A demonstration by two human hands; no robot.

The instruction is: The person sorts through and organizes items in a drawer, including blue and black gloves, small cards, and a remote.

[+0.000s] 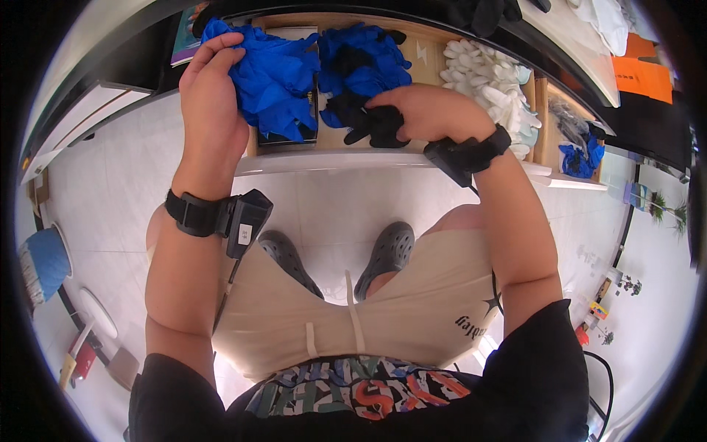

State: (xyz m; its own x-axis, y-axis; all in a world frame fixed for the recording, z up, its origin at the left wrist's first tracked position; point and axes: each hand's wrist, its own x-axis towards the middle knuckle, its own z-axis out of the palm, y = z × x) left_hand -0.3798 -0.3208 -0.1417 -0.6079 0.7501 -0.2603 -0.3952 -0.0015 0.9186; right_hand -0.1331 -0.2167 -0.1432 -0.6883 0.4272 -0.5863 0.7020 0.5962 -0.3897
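Observation:
An open wooden drawer (pixel 421 71) holds rows of gloves in front of me. My left hand (pixel 210 92) is at its left end, bent fingers gripping the edge of a bunch of blue gloves (pixel 274 85); the thumb is mostly hidden. That bunch lies over a flat dark box and hangs toward the drawer's front edge. To its right sits a second pile of blue gloves (pixel 364 55) mixed with black ones. My right hand (pixel 436 110) reaches in from the right, its fingers closed on a black glove (pixel 377 127) at the near side of this pile.
White gloves (pixel 487 85) are heaped at the drawer's right. Beyond a divider, another compartment holds a blue glove bundle (pixel 582 158) and clear plastic. More black gloves (pixel 486 13) lie on the dark edge above. Orange packets (pixel 643 77) rest at the far right. The drawer front (pixel 331 162) is above my knees.

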